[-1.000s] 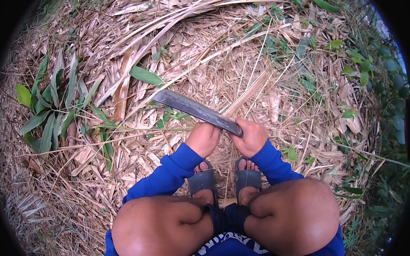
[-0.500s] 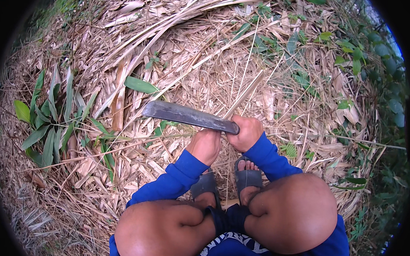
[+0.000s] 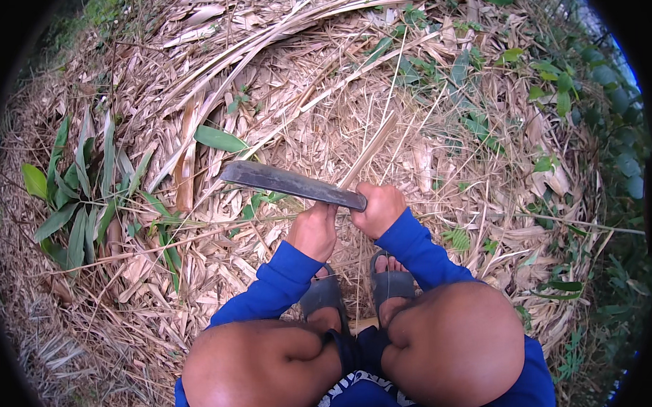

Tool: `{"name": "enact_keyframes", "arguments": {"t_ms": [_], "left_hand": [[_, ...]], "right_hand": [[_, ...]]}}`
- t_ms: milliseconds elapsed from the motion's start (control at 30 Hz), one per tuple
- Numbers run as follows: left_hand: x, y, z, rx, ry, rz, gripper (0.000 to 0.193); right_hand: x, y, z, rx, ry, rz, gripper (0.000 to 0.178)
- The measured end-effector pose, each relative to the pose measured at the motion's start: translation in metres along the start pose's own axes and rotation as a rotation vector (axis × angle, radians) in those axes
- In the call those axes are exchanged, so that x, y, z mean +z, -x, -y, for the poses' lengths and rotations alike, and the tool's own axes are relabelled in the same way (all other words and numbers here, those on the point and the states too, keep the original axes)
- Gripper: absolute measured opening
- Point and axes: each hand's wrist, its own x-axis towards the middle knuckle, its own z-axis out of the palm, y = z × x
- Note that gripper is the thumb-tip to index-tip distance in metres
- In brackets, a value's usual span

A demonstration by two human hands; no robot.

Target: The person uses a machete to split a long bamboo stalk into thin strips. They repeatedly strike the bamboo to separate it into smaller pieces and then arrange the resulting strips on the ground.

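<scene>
A machete (image 3: 289, 185) with a dark, worn blade lies crosswise in front of me, its broad end toward the left. My right hand (image 3: 381, 210) is closed at the machete's right end, the thumb side against it; the handle is not visible. Just under the blade, my left hand (image 3: 314, 232) is closed around the lower end of a split, pale strip that looks like bamboo (image 3: 368, 149). That strip slants up and to the right from behind the blade. The blade crosses over it and hides where it enters my left fingers.
Dry leaves and stalks (image 3: 265, 98) cover the ground. A leafy green plant (image 3: 81, 190) grows at the left, and denser foliage (image 3: 617, 121) lines the right. Long dry stems (image 3: 291, 25) curve across the far side. My sandalled feet (image 3: 392, 280) are close below my hands.
Both hands, the machete and the pale strip have shifted a little to the left. The grips look the same.
</scene>
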Motion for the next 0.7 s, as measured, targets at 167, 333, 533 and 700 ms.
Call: {"name": "enact_keyframes", "arguments": {"t_ms": [167,333,533,700], "left_hand": [[-0.002,-0.018,0.004,-0.115,0.054,0.133,0.026],[0.027,-0.046,0.062,-0.033,-0.047,0.041,0.030],[0.015,-0.054,0.038,-0.233,0.191,0.196,0.028],[0.010,-0.051,0.012,-0.340,0.314,0.146,0.031]], "right_hand": [[0.004,-0.003,-0.010,0.042,0.022,0.037,0.019],[0.024,-0.009,-0.025,0.046,-0.061,0.050,0.019],[0.005,-0.021,-0.006,-0.038,-0.091,-0.038,0.018],[0.001,-0.034,-0.002,-0.035,-0.011,-0.013,0.019]]}}
